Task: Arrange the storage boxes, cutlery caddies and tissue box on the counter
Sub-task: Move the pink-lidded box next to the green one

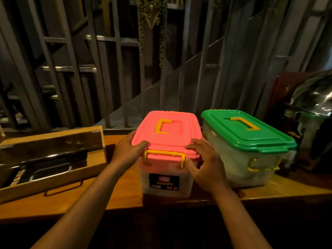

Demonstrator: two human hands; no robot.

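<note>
On the wooden worktop [116,200], close to its near edge, stands a translucent storage box with a pink lid [168,133], its short end facing the camera. Both hands are on that near end. The left hand [128,151] lies against the left near corner of the lid, fingers curled over the lid's rim, gripping it. The right hand [206,164] is at the right near corner, thumb beside the yellow latch [164,156] and fingers bent over the lid edge, gripping the box as well. A yellow carry handle [162,126] lies flat in the lid's recess.

Just to the right, almost touching, sits a second translucent box with a green lid [249,133], turned slightly so its long side runs away to the right; it has its own yellow handle and latch. Its near end stands back from the worktop's front edge, leaving a strip of bare wood before it. Beyond it on the right is a dark shiny bulk [312,105], too dim to identify.

To the left, apart from the pink-lidded box by a gap of open wood, lies a wooden cutlery caddy [53,177] with a dark hinged cover, holding dark-handled cutlery; its near corner reaches close to the front edge. Behind the worktop rise grey metal bars [116,69].

A black label [164,182] on the pink-lidded box's front carries lettering too blurred to read with certainty.
</note>
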